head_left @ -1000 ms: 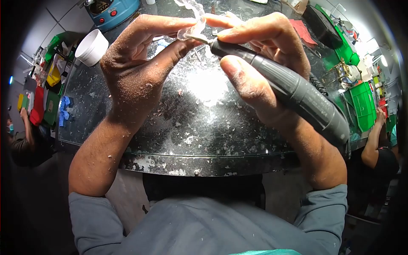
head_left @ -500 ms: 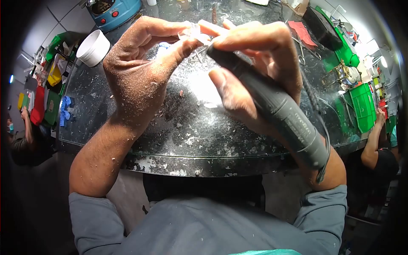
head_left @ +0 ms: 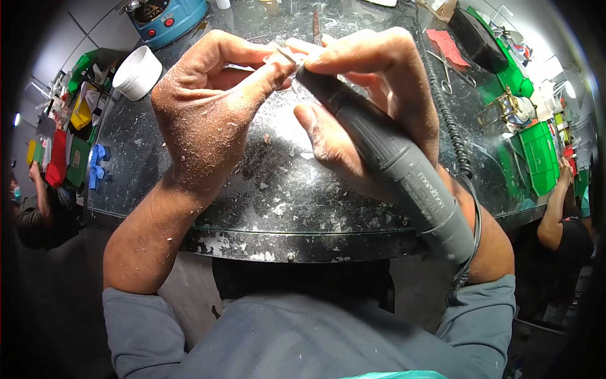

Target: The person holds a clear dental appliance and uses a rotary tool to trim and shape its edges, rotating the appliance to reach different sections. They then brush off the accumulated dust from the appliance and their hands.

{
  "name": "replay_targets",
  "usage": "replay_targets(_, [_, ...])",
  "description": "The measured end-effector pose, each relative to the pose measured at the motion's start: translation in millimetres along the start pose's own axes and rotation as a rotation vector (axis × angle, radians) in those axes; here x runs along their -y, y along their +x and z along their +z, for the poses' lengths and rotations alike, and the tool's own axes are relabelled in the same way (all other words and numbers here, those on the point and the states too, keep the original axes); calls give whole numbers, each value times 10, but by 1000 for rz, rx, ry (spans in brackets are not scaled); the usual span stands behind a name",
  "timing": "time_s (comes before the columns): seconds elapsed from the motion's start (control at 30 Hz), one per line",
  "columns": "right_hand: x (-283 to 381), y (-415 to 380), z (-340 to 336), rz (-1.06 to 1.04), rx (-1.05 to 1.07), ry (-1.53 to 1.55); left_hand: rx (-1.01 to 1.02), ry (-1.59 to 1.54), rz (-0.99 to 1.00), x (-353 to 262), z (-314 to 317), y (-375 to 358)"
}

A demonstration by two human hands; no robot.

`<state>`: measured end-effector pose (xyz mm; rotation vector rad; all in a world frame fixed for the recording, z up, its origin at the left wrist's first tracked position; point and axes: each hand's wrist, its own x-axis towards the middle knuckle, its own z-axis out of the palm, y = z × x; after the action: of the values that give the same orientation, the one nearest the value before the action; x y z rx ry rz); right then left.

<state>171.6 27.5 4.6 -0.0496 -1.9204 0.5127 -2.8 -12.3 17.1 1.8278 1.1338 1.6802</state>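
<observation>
My left hand [head_left: 205, 104], dusted with pale shavings, pinches a small see-through piece [head_left: 284, 53] between thumb and fingertips; its full shape is hidden by the fingers. A dark grey rotary handpiece [head_left: 404, 165] lies slantwise in my right hand [head_left: 388, 60], gripped like a pen. The handpiece's front end is at the piece, though I cannot make out whether the bur touches it. Fingertips of both hands are close together over the black worktop [head_left: 252, 208], which is scattered with white dust and chips.
A white tub [head_left: 137, 72] and a blue machine [head_left: 169, 24] stand at back left. Scissors [head_left: 446, 74], a red sheet [head_left: 447, 48] and a green tray [head_left: 538, 159] lie to the right. The coiled cord [head_left: 453, 129] hangs beside my right wrist. Other people's arms [head_left: 553, 218] show at both sides.
My right hand and the handpiece have shifted slightly left, toward my left fingertips. The see-through piece has turned a little and now shows less. More of the coiled cord is visible.
</observation>
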Motion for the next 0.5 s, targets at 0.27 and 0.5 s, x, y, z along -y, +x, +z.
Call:
replay_targets(0.27, [46, 8, -18, 39, 20, -17, 6, -53, -64, 5, -7, 2])
replay_targets(0.5, [26, 19, -36, 35, -3, -21, 12, -62, -29, 38, 10, 6])
